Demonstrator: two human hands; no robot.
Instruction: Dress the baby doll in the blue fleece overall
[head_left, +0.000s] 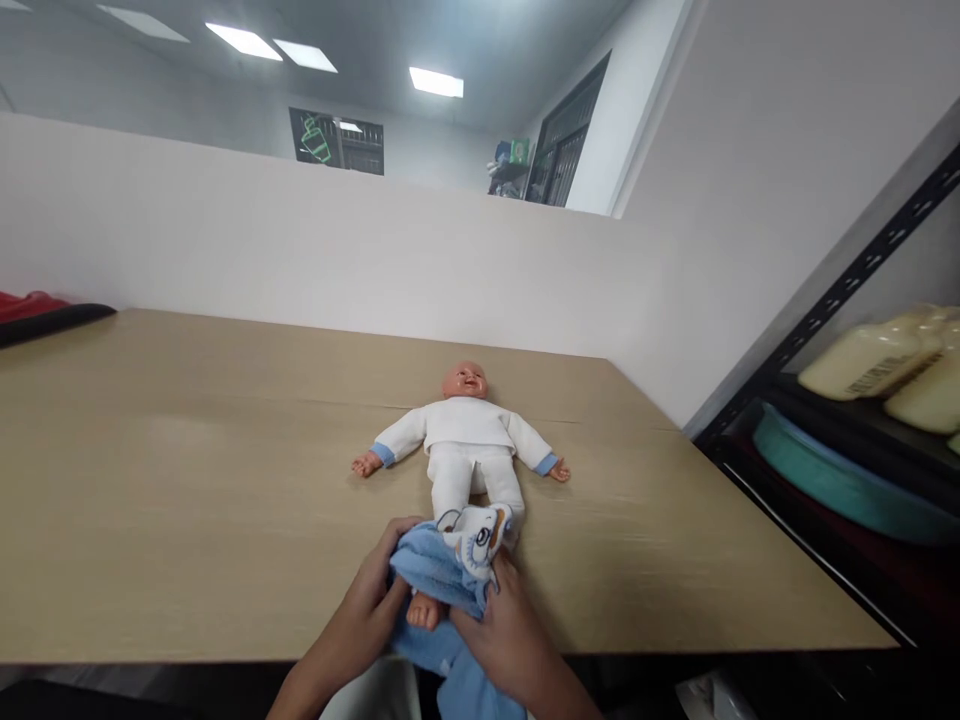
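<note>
Blue cloth [431,575] sat bunched at the doll [466,440]'s feet, clamped by our left hand [373,612] and right hand [504,632]; the doll stretched straight away from us.

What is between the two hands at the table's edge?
In the head view, a bunched light-blue cloth garment and the plastic baby doll's bare foot lie between left hand and right hand.

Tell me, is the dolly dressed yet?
Partly. The doll already wears its white top and white trousers. Now the left hand and right hand bunch the blue garment around its feet; one bare foot pokes out. Pulling it up the legs remains.
</note>
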